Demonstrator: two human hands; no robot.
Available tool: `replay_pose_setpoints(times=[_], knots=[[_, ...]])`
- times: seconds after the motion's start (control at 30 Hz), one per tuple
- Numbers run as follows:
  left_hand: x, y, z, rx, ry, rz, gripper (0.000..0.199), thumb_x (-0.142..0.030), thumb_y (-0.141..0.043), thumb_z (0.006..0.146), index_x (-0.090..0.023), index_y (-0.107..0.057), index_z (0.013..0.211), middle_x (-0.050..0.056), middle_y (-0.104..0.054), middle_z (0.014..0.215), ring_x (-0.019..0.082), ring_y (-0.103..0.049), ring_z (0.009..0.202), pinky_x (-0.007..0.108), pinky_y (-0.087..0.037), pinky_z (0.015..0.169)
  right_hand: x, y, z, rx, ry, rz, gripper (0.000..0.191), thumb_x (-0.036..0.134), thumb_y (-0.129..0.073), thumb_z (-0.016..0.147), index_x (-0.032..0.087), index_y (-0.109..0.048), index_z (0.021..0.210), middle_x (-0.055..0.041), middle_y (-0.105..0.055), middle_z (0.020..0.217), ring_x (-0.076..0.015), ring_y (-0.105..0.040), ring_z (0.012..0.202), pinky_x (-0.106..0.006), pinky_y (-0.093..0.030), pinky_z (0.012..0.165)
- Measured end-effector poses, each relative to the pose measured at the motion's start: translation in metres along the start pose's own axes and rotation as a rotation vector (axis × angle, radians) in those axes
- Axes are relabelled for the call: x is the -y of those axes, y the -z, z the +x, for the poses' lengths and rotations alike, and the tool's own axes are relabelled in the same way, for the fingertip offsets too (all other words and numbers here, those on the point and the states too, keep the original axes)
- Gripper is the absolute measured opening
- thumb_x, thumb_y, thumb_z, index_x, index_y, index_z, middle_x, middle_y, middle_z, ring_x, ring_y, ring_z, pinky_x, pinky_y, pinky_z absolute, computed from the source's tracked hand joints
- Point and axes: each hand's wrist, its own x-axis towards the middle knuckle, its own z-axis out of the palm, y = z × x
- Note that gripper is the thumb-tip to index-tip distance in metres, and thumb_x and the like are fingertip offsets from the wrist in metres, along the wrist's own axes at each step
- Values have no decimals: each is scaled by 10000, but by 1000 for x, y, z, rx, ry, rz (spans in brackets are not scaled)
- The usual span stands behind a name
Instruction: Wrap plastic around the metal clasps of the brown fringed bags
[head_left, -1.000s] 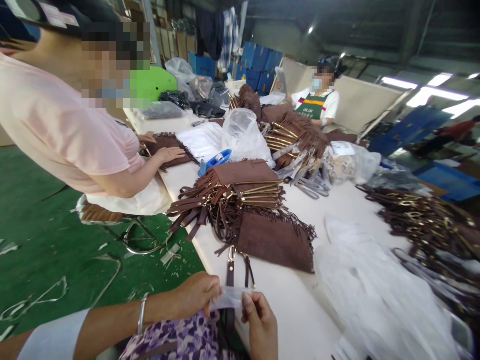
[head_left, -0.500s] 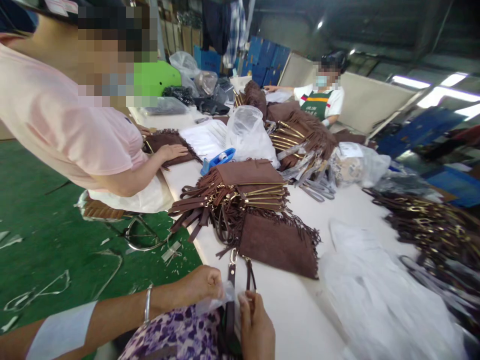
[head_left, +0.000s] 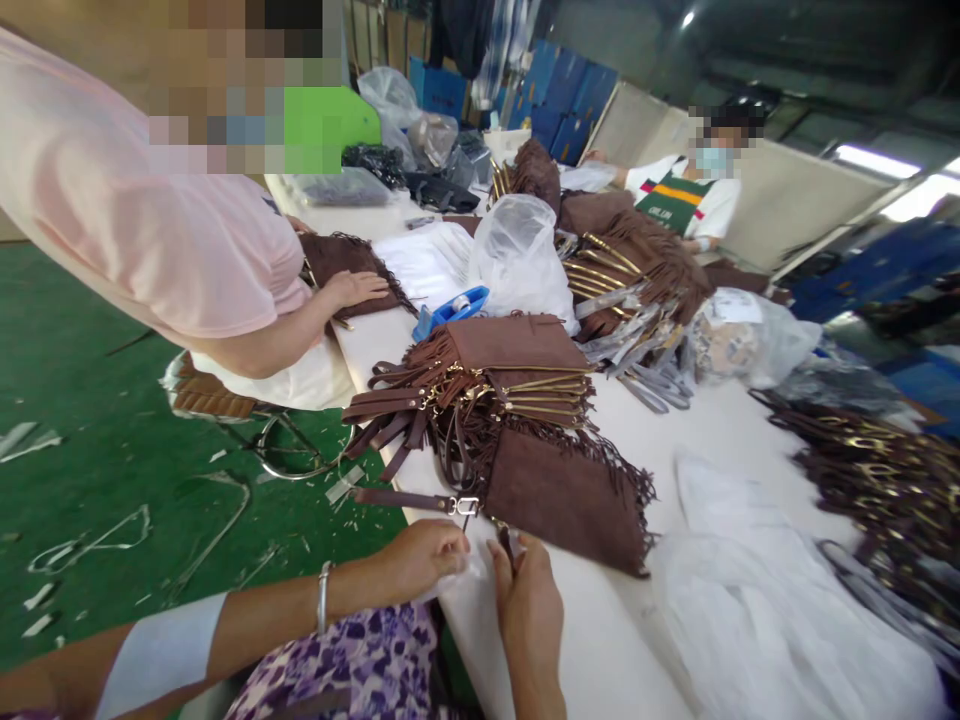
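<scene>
Head view, from beside the worker's seat: both bare hands meet over the near edge of the white table. Left hand: fingers curled in, pinching a scrap of clear plastic that hangs loose toward the right. Right hand: thumb and forefinger brought together on a short dark pull tab, other fingers folded under.

Brown fringed bag lies flat on the table just beyond the hands, pull tab at its near left corner. Its far side is close against a stack of like bags. A wrist strap with a metal clasp runs leftward from that corner, its end out past the table edge. White plastic heap to the right, apart from the bag.

Step in hand, as I judge it: dressing or clearing the tab with the plastic; which of the two, I cannot tell. Next move would call for the right hand to keep the tab steady and the left to bring the scrap to it or take it clear, without dragging the bag.

Nearby, a co-worker's hand rests on another fringed brown piece.
</scene>
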Motion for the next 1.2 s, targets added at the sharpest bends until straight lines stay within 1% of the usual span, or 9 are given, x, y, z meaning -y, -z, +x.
replay_pose_setpoints(times=[0.13, 0.2, 0.37, 0.47, 0.57, 0.7, 0.87, 0.97, 1.2], knots=[[10, 2, 7, -24, 23, -67, 180, -292, -592, 753, -134, -680, 762, 7, -633, 744, 150, -533, 722, 229, -338, 644, 0, -3, 21, 130, 16, -24, 162, 374, -482, 852, 217, -492, 819, -106, -642, 859, -265, -616, 799, -331, -389, 680], [14, 13, 2, -36, 70, -97, 177, -296, -602, 734, -131, -660, 712, -1, -616, 690, 146, -521, 688, 225, -328, 616, 0, -8, 22, 201, 13, 15, 190, 368, -512, 833, 228, -459, 716, -61, -622, 693, -224, -597, 668, -310, -385, 626], [25, 35, -26, -25, 135, -96, 165, -290, -609, 732, -138, -672, 717, -18, -592, 651, 133, -492, 644, 216, -295, 574, -13, -27, 7, 475, -253, 710, 420, 587, -644, 742, 230, -424, 727, 41, -530, 473, -99, -401, 379, -213, -275, 407], [32, 32, -37, -7, 126, -138, 174, -305, -624, 738, -136, -663, 720, -21, -584, 645, 127, -480, 626, 216, -297, 566, -15, -41, -4, 412, -356, 951, 529, 588, -759, 635, 212, -471, 870, 44, -570, 502, -105, -454, 414, -199, -334, 415], [37, 26, -41, -24, 144, -132, 147, -284, -630, 730, -139, -638, 708, -34, -547, 624, 118, -456, 614, 213, -281, 553, -8, -45, -13, 269, -368, 869, 600, 592, -744, 646, 203, -465, 1008, 27, -621, 552, -150, -543, 464, -230, -416, 439], [36, 22, -39, -70, 160, -86, 119, -262, -621, 731, -147, -616, 698, -48, -493, 606, 109, -420, 610, 212, -259, 548, 6, -35, -22, 261, -404, 692, 564, 599, -632, 722, 202, -434, 1071, -12, -678, 644, -210, -636, 546, -284, -499, 483], [22, 21, -33, -54, -41, 37, 117, -259, -577, 798, -172, -654, 807, -11, -613, 793, 144, -529, 754, 226, -364, 690, 21, -34, -12, 310, -298, 463, 279, 509, -531, 825, 239, -465, 850, 2, -628, 532, -193, -574, 425, -271, -401, 407], [21, 17, -31, -46, -151, 95, 73, -225, -574, 796, -179, -631, 793, 11, -633, 939, 160, -557, 865, 238, -386, 799, 24, -41, 2, 272, -270, 358, 236, 413, -581, 805, 247, -449, 703, -6, -600, 477, -173, -541, 395, -272, -384, 453], [29, 13, -31, -30, -69, -47, 203, -359, -576, 836, -170, -638, 796, 25, -624, 873, 162, -555, 790, 237, -402, 710, 14, -44, 9, 358, -288, 449, 254, 468, -522, 810, 249, -471, 692, 15, -592, 472, -146, -462, 340, -257, -301, 387]])
